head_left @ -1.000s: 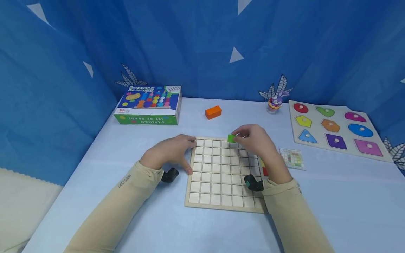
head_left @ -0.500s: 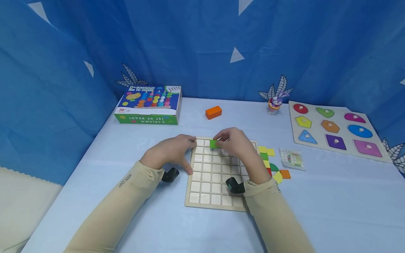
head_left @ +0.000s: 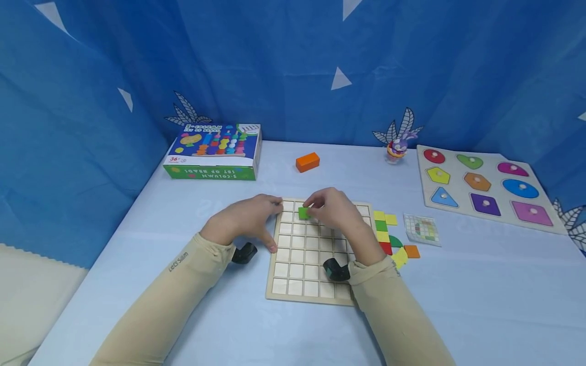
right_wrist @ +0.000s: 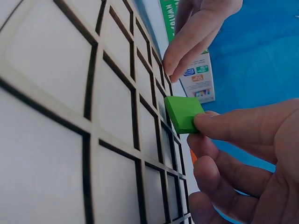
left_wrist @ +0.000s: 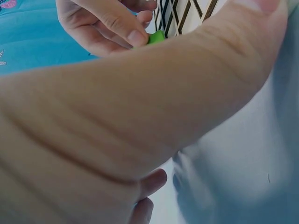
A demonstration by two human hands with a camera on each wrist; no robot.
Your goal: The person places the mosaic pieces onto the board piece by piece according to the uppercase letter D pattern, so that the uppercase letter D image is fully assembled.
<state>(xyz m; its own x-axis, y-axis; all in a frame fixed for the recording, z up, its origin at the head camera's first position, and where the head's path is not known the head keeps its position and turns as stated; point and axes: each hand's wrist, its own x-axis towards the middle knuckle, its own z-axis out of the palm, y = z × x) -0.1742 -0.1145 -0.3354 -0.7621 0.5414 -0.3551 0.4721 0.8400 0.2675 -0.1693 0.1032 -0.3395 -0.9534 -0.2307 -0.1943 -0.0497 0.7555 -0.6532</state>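
Observation:
My right hand (head_left: 333,208) pinches a green square tile (right_wrist: 183,113) between thumb and fingers. In the right wrist view the tile is tilted and held just off the wooden grid board (head_left: 297,272), over its far left cells. My left hand (head_left: 247,219) touches the board's left edge, its fingers near the far corner and its thumb lower down. In the left wrist view the left thumb fills much of the picture and hides most of the board. Part of the green tile shows beyond it. My right forearm covers part of the board's right side in the head view.
Yellow, green, red and orange tiles (head_left: 412,251) lie right of the board, beside a small pattern card (head_left: 421,230). Farther back are a bead-set box (head_left: 212,152), an orange block (head_left: 307,162), a small figurine (head_left: 396,148) and a shape puzzle board (head_left: 487,188).
My right hand has carried the green tile leftward across the far rows, then slightly nearer. The loose tiles right of the board have come into sight. My left hand stays in place.

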